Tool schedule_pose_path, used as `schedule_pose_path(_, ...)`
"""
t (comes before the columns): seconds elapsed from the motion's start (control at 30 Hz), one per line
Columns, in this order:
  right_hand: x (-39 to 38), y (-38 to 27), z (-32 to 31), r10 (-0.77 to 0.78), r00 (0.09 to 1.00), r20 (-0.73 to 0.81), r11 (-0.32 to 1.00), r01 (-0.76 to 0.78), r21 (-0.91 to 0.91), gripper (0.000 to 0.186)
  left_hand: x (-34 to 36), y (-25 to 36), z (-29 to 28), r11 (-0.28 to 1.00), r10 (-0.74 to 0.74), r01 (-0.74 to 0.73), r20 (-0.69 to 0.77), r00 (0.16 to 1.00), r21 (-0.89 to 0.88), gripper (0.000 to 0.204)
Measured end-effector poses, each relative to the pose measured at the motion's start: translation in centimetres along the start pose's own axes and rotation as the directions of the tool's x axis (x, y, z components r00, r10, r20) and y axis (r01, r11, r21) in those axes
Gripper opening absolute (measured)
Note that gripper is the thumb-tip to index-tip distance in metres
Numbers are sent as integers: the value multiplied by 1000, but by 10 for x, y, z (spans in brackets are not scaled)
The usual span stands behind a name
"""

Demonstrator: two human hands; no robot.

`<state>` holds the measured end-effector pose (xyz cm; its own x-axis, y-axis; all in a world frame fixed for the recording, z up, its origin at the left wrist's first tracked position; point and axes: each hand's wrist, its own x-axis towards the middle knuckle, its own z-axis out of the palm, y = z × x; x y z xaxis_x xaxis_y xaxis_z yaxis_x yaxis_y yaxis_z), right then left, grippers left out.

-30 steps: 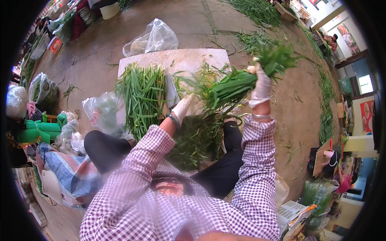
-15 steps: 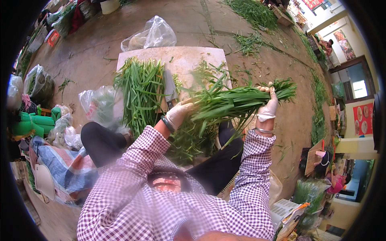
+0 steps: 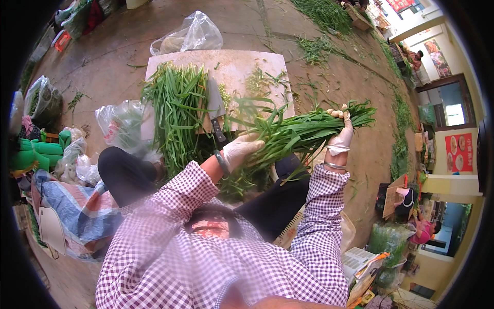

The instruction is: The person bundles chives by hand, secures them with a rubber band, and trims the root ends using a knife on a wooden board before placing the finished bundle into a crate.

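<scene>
A bunch of garlic chives (image 3: pixel 303 130), long and flat-leaved, is held crosswise over my lap. My right hand (image 3: pixel 340 134), in a pale glove, wraps round it near the right end. At its left end, the gloved fingers of my left hand (image 3: pixel 241 150) press together on the loose leaves. A thick pile of chives (image 3: pixel 177 105) lies on the left side of a pale board (image 3: pixel 244 72), its leaves hanging over the near edge. Beside that pile rests a knife (image 3: pixel 216 105) with a broad blade and dark handle. Pale cut bits lie near the blade.
A clear plastic bag (image 3: pixel 193 36) sits beyond the board, and another plastic bag (image 3: pixel 122 123) is at its left. Loose greens (image 3: pixel 319 49) litter the floor at the far right. Newspaper (image 3: pixel 360 260) lies at the lower right; a striped sheet (image 3: pixel 74 208) is at the left.
My left hand has shifted slightly right and down along the leaves, uncovering the knife's handle. The right hand keeps its grip. The whole view has shifted a little.
</scene>
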<state>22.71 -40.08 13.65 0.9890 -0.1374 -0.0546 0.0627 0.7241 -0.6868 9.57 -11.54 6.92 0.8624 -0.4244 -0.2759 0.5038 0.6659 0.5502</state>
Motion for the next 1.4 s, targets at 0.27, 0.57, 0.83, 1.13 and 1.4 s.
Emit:
schedule_pose_path(0.27, -15, -15, 10, 41, 986, 160, 995, -56, 88, 19, -5, -9, -7, 999, -28, 24, 204, 979, 24, 38)
schedule_pose_path(0.57, -36, -26, 36, 46, 965, 260, 998, -56, 34, 13, 15, -50, -106, 936, -48, 110, -190, 981, 333, 34)
schedule_pose_path(0.83, -67, -12, 54, 82, 929, 360, 994, -100, 32, 14, 19, -10, -21, 974, -42, 71, -137, 990, 216, 32)
schedule_pose_path(1.13, -94, -17, 79, -36, 938, 344, 956, 133, -263, 17, 79, -59, -111, 316, 191, 263, -332, 924, 912, 28)
schedule_pose_path(1.4, -99, -42, 86, -180, 949, 257, 962, 224, -153, 8, 22, -39, -67, -179, 174, 325, -295, 939, 928, 19)
